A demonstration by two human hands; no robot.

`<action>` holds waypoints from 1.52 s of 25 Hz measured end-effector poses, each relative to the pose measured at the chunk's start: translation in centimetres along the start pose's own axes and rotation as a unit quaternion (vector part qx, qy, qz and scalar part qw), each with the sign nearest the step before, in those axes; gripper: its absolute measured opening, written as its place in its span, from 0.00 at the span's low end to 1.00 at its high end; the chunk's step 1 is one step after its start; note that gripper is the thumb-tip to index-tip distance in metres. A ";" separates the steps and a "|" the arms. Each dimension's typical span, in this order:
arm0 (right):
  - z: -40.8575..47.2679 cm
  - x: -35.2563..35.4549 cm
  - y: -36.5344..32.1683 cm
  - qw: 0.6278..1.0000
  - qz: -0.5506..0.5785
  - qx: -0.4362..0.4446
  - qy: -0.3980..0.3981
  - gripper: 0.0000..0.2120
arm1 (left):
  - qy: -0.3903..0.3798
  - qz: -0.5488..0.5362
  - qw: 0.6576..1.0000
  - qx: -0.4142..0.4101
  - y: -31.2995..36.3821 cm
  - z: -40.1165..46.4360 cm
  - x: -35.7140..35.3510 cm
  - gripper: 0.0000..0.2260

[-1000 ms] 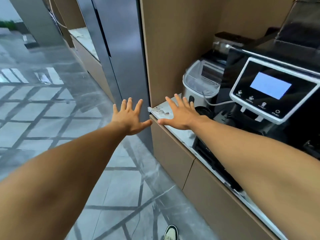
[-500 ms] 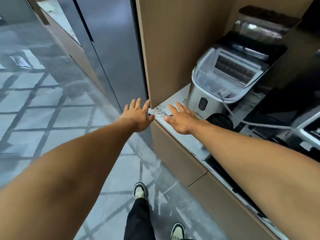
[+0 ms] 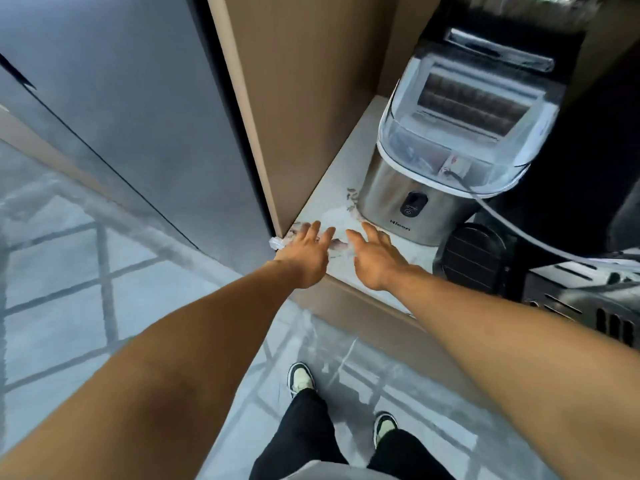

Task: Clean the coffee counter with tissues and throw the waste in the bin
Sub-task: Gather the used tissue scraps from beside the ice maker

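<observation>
The pale coffee counter [image 3: 349,157] runs back between a wooden side panel and an ice maker. Brown spill marks and crumbs [image 3: 351,199] lie on its front corner, with a wet patch beside them. My left hand [image 3: 306,252] reaches over the counter's front left corner, fingers spread, nothing held. A bit of white tissue or plastic [image 3: 277,242] pokes out at the corner just left of that hand. My right hand [image 3: 374,256] hovers flat over the counter in front of the ice maker, fingers apart and empty. No bin is in view.
A steel ice maker [image 3: 436,168] with a clear lid stands on the counter, a white hose trailing right. A round black part [image 3: 472,259] and a dark coffee machine base [image 3: 581,299] sit to the right. The wooden panel [image 3: 294,98] borders the left. My feet stand on the grey tiled floor [image 3: 69,271].
The view has tilted down and closer to the counter. Both hands moved forward over the dirty front corner, the left one now over the counter edge. The coffee machine screen left the view.
</observation>
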State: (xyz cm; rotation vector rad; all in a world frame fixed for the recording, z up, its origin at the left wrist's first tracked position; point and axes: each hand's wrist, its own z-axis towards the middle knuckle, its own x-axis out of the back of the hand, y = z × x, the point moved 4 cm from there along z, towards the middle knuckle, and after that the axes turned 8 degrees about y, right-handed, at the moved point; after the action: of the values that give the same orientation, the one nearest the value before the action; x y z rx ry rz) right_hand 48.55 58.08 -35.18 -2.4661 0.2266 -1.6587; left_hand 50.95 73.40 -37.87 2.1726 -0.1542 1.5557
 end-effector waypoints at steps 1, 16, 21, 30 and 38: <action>0.2 -0.2 0.2 1.000 -0.003 -0.005 0.008 0.34 | -0.003 0.010 1.000 -0.013 0.1 0.9 0.1 0.29; 4.0 -2.8 0.9 0.982 0.131 -0.094 0.095 0.16 | -0.008 0.094 0.983 -0.156 -0.7 7.4 -0.2 0.24; 3.4 -2.8 0.6 0.977 0.146 -0.102 0.116 0.17 | 0.022 0.093 0.982 -0.165 -1.2 7.3 0.0 0.18; 0.4 -0.7 2.8 0.925 0.006 -0.270 0.268 0.20 | 0.029 0.098 0.980 -0.172 -0.2 7.5 -0.1 0.10; -0.7 -2.9 4.7 0.902 0.087 -0.388 0.170 0.20 | -0.017 0.050 0.983 -0.178 2.2 6.6 -1.1 0.22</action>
State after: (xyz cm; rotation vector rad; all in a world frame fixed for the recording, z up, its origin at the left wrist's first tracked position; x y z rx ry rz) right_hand 46.66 54.11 -38.56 -2.4625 1.3464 -2.2055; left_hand 55.55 68.47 -39.87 1.9319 -0.5185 1.4168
